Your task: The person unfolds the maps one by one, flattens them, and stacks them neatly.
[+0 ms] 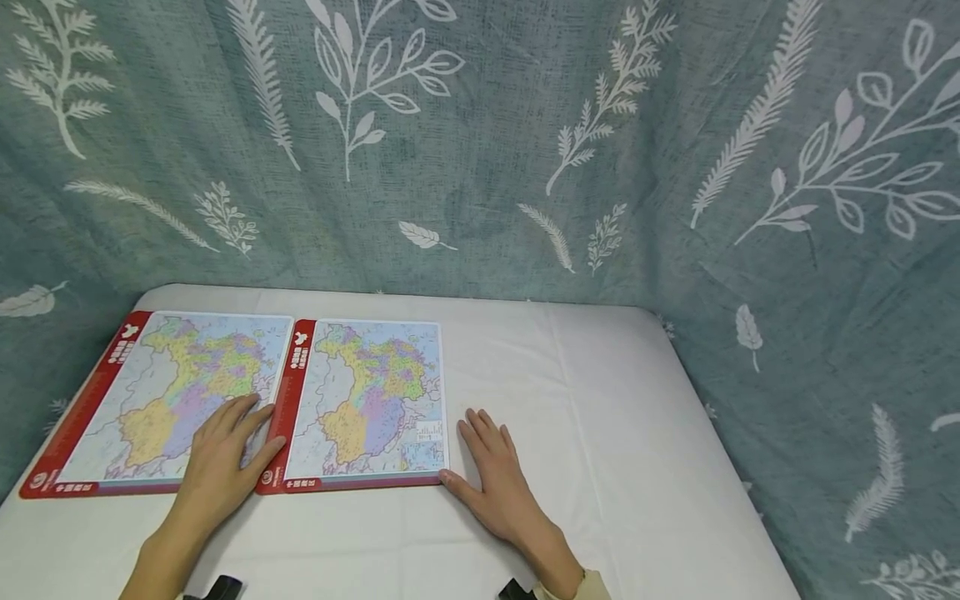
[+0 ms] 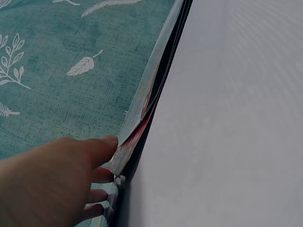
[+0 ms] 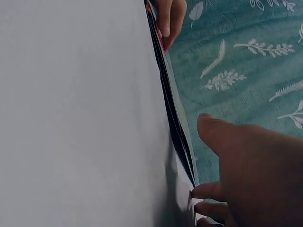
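Two flat map boards lie side by side on a white-covered table, each printed with a coloured map and a red strip along its left side. On the left map board (image 1: 191, 379) rests my left hand (image 1: 217, 458), fingers spread. Its thumb reaches to the red strip of the right map board (image 1: 375, 392). My right hand (image 1: 491, 479) lies beside that board's right edge, fingers extended over the cloth and thumb at the lower right corner. Seen low from the left wrist, the boards' thin edges (image 2: 147, 101) meet just ahead of my thumb.
White cloth (image 1: 600, 433) covers the table, stretching right of the boards and in front of them. A green curtain (image 1: 480, 150) with white leaf prints hangs behind the table and along its right side. Black wrist straps (image 1: 223, 588) show at the bottom of the head view.
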The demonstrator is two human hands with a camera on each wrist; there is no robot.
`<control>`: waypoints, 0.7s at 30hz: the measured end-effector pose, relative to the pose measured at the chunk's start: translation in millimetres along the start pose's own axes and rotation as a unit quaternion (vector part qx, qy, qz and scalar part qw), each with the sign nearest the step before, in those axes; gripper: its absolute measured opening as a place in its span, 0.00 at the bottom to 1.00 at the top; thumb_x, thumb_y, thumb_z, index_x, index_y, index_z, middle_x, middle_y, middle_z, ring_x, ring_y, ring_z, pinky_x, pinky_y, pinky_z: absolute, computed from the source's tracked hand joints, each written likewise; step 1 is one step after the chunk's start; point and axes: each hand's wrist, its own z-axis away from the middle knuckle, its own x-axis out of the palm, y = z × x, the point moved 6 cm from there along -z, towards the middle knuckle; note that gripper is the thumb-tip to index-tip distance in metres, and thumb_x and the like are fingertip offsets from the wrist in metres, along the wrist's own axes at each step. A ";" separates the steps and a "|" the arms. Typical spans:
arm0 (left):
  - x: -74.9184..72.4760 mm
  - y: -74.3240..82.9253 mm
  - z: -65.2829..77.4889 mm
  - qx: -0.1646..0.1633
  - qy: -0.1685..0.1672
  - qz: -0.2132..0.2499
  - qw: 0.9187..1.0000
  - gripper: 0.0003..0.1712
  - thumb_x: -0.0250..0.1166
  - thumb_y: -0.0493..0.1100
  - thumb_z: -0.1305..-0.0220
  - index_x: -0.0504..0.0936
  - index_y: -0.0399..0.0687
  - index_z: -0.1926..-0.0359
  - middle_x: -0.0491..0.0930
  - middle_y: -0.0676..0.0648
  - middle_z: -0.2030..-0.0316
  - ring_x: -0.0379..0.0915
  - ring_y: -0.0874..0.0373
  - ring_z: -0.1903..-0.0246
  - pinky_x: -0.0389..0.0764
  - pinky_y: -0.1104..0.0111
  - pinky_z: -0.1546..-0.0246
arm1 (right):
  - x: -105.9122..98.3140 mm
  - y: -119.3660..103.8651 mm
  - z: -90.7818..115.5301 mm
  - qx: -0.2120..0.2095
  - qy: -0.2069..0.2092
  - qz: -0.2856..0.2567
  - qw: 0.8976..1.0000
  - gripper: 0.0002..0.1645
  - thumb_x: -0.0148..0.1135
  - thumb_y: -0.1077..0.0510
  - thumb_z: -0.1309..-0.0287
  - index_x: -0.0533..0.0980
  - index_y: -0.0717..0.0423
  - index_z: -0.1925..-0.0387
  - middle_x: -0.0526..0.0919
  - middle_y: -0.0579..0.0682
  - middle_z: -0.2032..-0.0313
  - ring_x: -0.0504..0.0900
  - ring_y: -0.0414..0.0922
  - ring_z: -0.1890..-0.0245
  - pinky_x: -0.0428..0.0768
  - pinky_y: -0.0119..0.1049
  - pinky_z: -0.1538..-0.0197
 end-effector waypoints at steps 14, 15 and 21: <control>-1.5 4.0 -3.2 -0.012 0.004 0.045 0.999 0.32 0.78 0.44 0.41 0.81 0.34 0.38 0.73 0.31 0.34 0.62 0.30 0.32 0.56 0.33 0.31 | 13.5 -16.8 -1.4 -0.006 0.001 0.012 1.000 0.53 0.69 0.37 0.34 0.62 0.64 0.22 0.59 0.59 0.19 0.52 0.57 0.17 0.48 0.62 0.19; -1.0 4.3 -2.8 -0.015 0.004 0.050 0.999 0.32 0.78 0.44 0.40 0.81 0.34 0.38 0.74 0.32 0.34 0.62 0.30 0.32 0.57 0.35 0.30 | 13.6 -16.8 -1.4 -0.004 0.000 0.013 1.000 0.53 0.70 0.38 0.35 0.62 0.64 0.22 0.58 0.59 0.19 0.51 0.57 0.17 0.48 0.61 0.19; -2.9 7.1 -1.3 0.001 0.028 0.074 0.997 0.32 0.78 0.38 0.43 0.81 0.31 0.39 0.77 0.34 0.38 0.65 0.34 0.35 0.60 0.51 0.29 | 12.0 -17.8 -3.0 -0.002 0.008 0.000 1.000 0.54 0.76 0.41 0.40 0.64 0.63 0.23 0.61 0.57 0.20 0.54 0.56 0.17 0.50 0.58 0.18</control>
